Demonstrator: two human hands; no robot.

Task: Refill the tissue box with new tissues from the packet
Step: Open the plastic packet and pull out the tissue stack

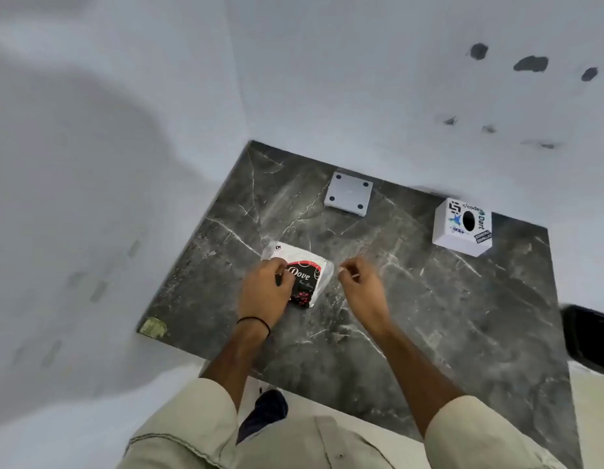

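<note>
A tissue packet [307, 272], white plastic with a red and black "Dove" label, lies on the dark marble table [429, 299]. My left hand [265, 287] presses on the packet's left side and grips it. My right hand [360, 282] hovers just right of the packet with fingers curled and pinched; a thin strip may be between the fingertips, too small to tell. The white cube tissue box [463, 228], covered in stickers and with a dark oval opening on top, stands at the table's far right, well apart from both hands.
A flat white square lid or base [349, 194] with dark corner dots lies at the back of the table near the wall. White walls close the left and far sides. A dark object [588, 336] sits past the table's right edge.
</note>
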